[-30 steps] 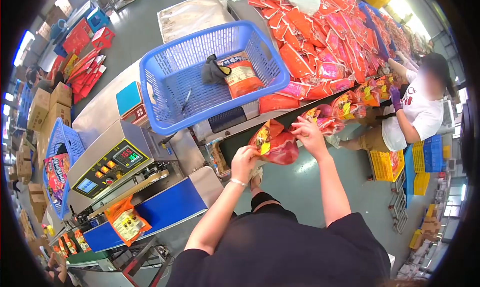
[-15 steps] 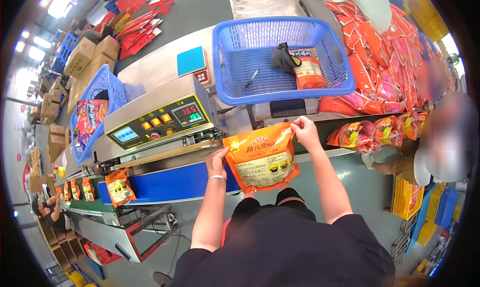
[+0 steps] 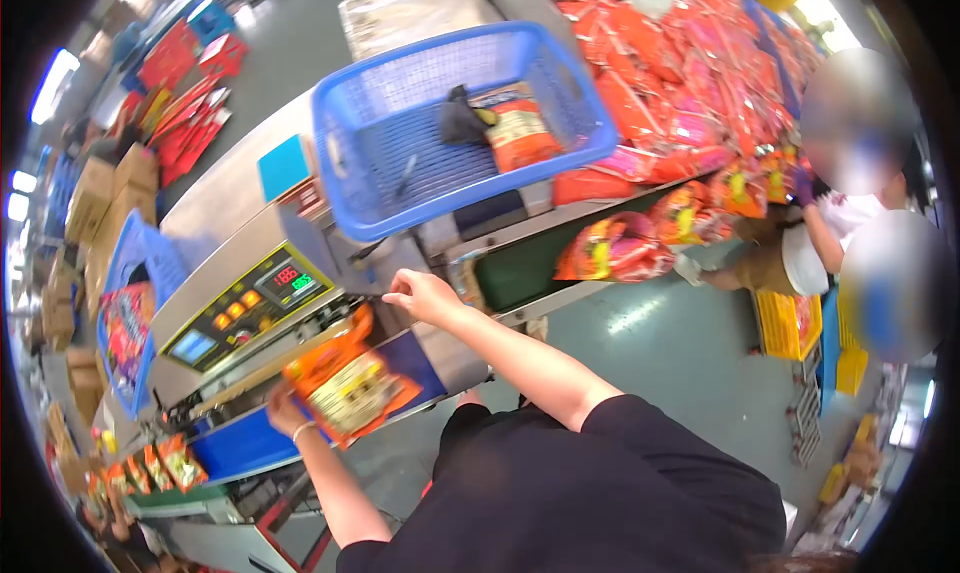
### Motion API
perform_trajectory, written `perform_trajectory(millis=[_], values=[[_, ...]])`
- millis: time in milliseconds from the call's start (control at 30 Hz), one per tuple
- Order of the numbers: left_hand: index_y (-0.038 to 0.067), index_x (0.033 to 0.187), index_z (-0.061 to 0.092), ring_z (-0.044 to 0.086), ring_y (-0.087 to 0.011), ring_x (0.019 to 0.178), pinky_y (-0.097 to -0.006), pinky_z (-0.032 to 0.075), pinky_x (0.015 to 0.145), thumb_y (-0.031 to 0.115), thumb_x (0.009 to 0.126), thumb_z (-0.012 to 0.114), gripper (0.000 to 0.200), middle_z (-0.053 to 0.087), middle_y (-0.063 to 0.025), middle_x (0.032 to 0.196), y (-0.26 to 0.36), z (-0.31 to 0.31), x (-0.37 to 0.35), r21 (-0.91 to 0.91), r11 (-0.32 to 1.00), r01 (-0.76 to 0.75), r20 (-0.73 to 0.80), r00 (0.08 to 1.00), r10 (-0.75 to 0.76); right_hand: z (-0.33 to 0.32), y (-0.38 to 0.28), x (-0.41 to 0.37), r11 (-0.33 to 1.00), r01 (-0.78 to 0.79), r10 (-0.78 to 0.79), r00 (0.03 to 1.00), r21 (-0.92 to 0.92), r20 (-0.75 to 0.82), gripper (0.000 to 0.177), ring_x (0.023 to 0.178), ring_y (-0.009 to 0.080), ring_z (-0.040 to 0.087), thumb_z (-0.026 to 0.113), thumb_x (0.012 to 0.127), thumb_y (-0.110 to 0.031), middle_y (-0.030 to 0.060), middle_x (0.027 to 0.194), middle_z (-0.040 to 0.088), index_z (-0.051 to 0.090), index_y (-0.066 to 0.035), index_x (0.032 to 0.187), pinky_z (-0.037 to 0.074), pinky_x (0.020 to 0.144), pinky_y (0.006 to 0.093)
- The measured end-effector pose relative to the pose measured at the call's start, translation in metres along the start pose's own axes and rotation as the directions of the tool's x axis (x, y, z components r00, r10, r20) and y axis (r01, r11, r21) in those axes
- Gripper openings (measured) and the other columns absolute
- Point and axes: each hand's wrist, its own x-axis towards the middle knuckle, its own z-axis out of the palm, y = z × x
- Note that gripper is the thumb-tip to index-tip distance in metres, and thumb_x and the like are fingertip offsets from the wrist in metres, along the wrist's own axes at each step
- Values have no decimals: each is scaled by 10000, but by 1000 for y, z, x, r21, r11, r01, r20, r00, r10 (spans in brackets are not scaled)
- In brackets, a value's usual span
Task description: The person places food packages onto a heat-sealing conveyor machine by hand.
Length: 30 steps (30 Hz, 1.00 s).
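An orange food bag with a pale printed panel lies tilted over the blue conveyor belt. Its upper edge reaches the front of the sealing machine. My left hand grips the bag's left edge; the fingers are partly hidden and somewhat blurred. Clear of the bag, to its upper right, my right hand hovers near the machine's right end with loosely bent fingers apart and nothing in them.
Several filled orange bags stand down the line at left. A blue basket holds one bag and a dark item. More filled bags line the green belt at right, beside a pile of red packets and co-workers.
The bag has moved left and down toward the sealing machine, with my left hand on it. My right hand has let go of its top corner. The view has shifted right.
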Motion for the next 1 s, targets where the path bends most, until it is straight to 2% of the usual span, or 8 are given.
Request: perform_trajectory(millis=[67, 167, 267, 400, 533, 667, 767, 1000], values=[[-9, 877, 612, 601, -186, 824, -340, 516, 770, 38, 829, 591, 70, 622, -76, 879, 73, 43, -42, -2, 1000, -26, -284, 959, 25, -54, 7, -19, 972, 164, -123, 966, 169, -227, 161, 755, 261, 620, 606, 837, -175, 122, 830, 631, 616, -47, 934, 490, 704, 341], [51, 941, 598, 565, -197, 859, -336, 462, 797, 112, 854, 593, 106, 608, -46, 909, 162, 155, -148, -58, 948, -314, 234, 919, 319, -192, 23, -82, 930, 172, -351, 677, -324, -647, 209, 817, 305, 601, 498, 753, 9, 135, 834, 627, 640, -50, 894, 469, 761, 386], [70, 1025, 570, 552, -268, 898, -363, 445, 788, 189, 669, 774, 427, 579, -91, 926, 188, 264, -250, -147, 887, -438, 749, 536, 389, -285, 76, -153, 598, -356, -263, 759, -718, -595, 273, 1226, 259, 430, 561, 694, -1, 38, 1118, 607, 665, -136, 906, 250, 1054, 489], [52, 869, 597, 565, -305, 912, -362, 457, 811, 66, 674, 699, 221, 604, -112, 950, 161, 328, -298, -316, 780, -541, 806, 281, 522, -301, 116, -171, 680, -19, -258, 930, -733, -263, 255, 1325, 258, 322, 647, 676, -59, -4, 1213, 574, 665, -195, 891, 115, 1104, 538], [23, 830, 603, 582, -274, 1032, -344, 448, 896, -36, 696, 631, 149, 633, -115, 1090, 178, 273, -265, -426, 840, -336, 791, 312, 526, -297, 76, -177, 974, 188, -216, 937, -126, -273, 153, 1264, 254, 429, 637, 727, 4, 20, 1104, 633, 616, -113, 821, 159, 1105, 495], [-4, 865, 604, 587, -182, 1023, -308, 447, 909, -74, 778, 587, 112, 644, -148, 1051, 200, 183, -227, -411, 849, 333, 859, 452, 238, -257, 12, -158, 817, 349, -239, 929, 459, -282, 91, 829, 130, 609, 601, 803, 28, 15, 782, 605, 549, -44, 821, 461, 839, 318], [-8, 868, 613, 586, -114, 773, -247, 456, 713, 27, 850, 580, 52, 645, -63, 854, 182, 155, -194, -397, 789, 468, 668, 737, -101, -211, -13, -104, 935, 115, -27, 967, 337, -254, 117, 677, 24, 495, 616, 834, -22, -36, 723, 524, 506, -34, 795, 405, 591, 196], [-8, 861, 638, 527, -113, 579, -232, 401, 534, 71, 750, 689, 145, 633, -47, 754, 68, 170, -120, -248, 764, 596, 400, 781, -479, -90, 83, -21, 987, -163, 140, 894, -17, -426, 165, 690, 296, 603, 607, 824, -167, 137, 730, 613, 526, -24, 843, 462, 629, 386]])
